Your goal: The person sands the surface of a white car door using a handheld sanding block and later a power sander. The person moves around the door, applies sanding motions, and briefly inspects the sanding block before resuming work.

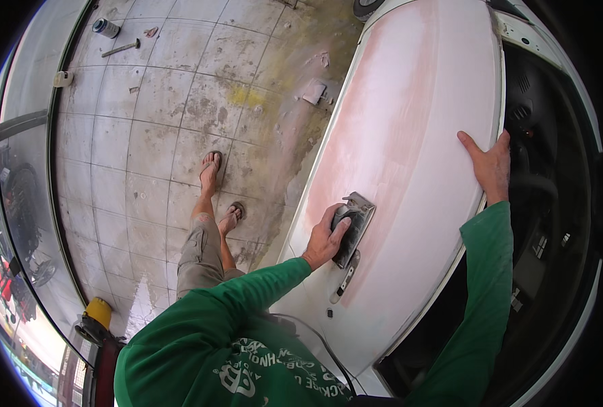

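A pale car door (396,136) with pinkish filler patches stretches away in front of me. My left hand (326,239) is wrapped round the grip of a dusty black hand sanding block (355,230), which lies against the door's outer face. Just below the block is the door handle recess (345,277), with a small dark lock hole (329,313) near it. At the door's upper edge, beside the window opening, my right hand (490,166) holds on, its thumb spread over the panel and its other fingers partly hidden over the edge.
A hammer (122,49) and a can (106,28) lie on the dusty tiled floor (152,136). Powder and a pale scrap (313,91) lie beside the car. Glass panels (30,149) line the left side, near a yellow container (98,312). A thin cable (322,339) hangs by my body.
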`<state>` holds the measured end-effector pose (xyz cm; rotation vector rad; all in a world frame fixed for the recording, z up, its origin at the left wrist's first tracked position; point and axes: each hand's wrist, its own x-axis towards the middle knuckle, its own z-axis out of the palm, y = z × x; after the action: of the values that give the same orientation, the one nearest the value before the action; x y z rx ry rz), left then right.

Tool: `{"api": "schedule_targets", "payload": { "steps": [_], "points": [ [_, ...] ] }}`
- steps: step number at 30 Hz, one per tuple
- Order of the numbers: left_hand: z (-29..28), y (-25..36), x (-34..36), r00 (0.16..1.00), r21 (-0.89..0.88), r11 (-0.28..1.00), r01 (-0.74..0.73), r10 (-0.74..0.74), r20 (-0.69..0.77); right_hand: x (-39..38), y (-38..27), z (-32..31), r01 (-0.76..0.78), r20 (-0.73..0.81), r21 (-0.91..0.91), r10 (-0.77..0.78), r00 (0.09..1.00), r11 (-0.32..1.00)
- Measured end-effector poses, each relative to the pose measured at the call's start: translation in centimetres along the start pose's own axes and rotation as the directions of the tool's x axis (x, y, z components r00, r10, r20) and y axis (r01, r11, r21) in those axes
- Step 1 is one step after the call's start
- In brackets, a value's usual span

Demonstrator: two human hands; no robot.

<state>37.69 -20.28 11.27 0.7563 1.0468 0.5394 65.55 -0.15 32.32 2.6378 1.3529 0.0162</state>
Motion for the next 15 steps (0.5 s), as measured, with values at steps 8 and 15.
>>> {"api": "schedule_targets", "payload": {
  "steps": [8,15],
  "points": [
    [-3.2,-2.6,21.3,0.954,0.112,0.990,-0.089,0.117,-0.277,0.7,-3.4,0.0,0.095,0.017,-0.012,-0.095,0.995,0.995],
    [-1.1,-5.8,2.8,0.999,0.022,0.999,-0.023,0.023,-0.028,-0.1,0.6,0.2,0.027,0.033,-0.004,-0.027,0.999,1.000]
  ]
}}
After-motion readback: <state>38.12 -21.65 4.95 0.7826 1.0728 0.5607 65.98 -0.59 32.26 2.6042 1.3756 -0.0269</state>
